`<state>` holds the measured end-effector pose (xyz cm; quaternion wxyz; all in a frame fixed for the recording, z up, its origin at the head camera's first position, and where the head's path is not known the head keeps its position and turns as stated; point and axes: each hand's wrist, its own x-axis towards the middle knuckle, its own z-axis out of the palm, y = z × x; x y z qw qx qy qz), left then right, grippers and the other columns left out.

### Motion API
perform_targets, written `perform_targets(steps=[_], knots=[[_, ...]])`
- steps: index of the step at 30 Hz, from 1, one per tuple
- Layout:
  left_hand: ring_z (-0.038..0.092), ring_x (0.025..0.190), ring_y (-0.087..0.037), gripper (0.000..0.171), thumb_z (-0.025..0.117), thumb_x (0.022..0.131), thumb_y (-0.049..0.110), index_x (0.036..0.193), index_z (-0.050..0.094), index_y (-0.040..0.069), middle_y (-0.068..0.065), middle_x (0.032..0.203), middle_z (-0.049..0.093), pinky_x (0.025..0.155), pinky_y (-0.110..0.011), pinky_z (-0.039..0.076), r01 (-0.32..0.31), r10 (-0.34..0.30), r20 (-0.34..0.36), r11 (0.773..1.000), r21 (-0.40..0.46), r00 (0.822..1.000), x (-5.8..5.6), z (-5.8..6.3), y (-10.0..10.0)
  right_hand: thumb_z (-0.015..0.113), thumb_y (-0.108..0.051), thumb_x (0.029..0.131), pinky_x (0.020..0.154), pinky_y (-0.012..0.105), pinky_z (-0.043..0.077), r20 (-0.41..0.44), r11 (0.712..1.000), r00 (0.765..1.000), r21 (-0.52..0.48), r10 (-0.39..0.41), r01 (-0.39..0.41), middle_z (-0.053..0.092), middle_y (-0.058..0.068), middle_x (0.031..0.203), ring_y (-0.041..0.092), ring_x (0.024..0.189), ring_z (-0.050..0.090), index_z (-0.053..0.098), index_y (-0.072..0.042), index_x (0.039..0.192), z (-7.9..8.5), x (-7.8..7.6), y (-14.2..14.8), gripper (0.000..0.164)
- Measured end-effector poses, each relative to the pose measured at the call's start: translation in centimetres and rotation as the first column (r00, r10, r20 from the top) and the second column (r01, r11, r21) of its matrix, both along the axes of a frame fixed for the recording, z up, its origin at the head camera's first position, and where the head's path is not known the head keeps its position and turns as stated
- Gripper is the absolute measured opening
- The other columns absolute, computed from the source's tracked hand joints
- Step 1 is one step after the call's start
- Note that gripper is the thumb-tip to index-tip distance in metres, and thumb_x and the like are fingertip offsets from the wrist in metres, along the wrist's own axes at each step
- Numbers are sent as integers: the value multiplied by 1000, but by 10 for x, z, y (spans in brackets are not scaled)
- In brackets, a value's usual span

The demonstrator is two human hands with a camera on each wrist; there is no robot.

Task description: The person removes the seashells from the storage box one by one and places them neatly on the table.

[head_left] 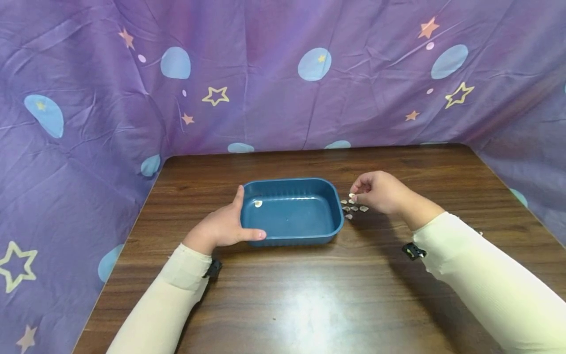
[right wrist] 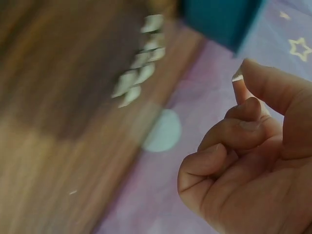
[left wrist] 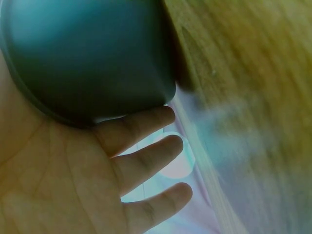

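Observation:
A blue plastic tub (head_left: 287,241) stands on the table with one small pale shell (head_left: 258,203) inside, near its left end. My left hand (head_left: 219,225) rests against the tub's left end, thumb along the front rim and a finger up at the back corner. In the left wrist view the fingers (left wrist: 151,158) are straight and spread beside the tub wall (left wrist: 97,63). Just right of the tub, my right hand (head_left: 383,193) pinches a small shell (right wrist: 237,77) between thumb and index finger, its other fingers curled. Beneath that hand lie several small shells (head_left: 354,209).
The brown wooden table (head_left: 247,295) carries everything, with a bright glare spot near the front. A purple cloth (head_left: 265,73) with stars and blue spots hangs behind and at both sides. Dark wrist-camera mounts (head_left: 413,250) sit under the sleeves.

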<state>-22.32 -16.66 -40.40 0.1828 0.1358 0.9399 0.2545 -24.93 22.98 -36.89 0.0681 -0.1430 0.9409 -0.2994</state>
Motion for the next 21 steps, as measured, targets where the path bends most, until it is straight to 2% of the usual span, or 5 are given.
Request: perform_targets(steps=[3, 10, 21], knots=[[47, 145, -44, 142, 80, 82, 67, 167, -16, 6, -31, 165, 33, 118, -56, 41, -3, 3, 3, 1000, 2, 1000, 0, 0, 0, 76, -9, 92, 67, 31, 47, 18, 1000, 1000, 30, 8, -9, 73, 0, 80, 12, 72, 59, 74, -4, 92, -11, 3, 8, 6], [47, 146, -44, 142, 80, 82, 68, 167, -16, 7, -31, 165, 33, 119, -56, 40, 1, -1, 0, 1000, 5, 1000, -1, -2, 0, 80, -12, 89, 67, 33, 44, 25, 993, 1000, 116, 8, -10, 67, -3, 74, 14, 68, 55, 72, -8, 87, -31, 8, 11, 9], [47, 146, -43, 142, 79, 82, 69, 167, -17, 9, -30, 166, 32, 119, -56, 40, -6, 7, 10, 1000, -6, 1000, 1, 0, 0, 80, -13, 90, 72, 39, 48, 10, 970, 999, 240, 31, -32, 66, -3, 74, 16, 70, 56, 70, -12, 85, -41, 8, 7, 11]])
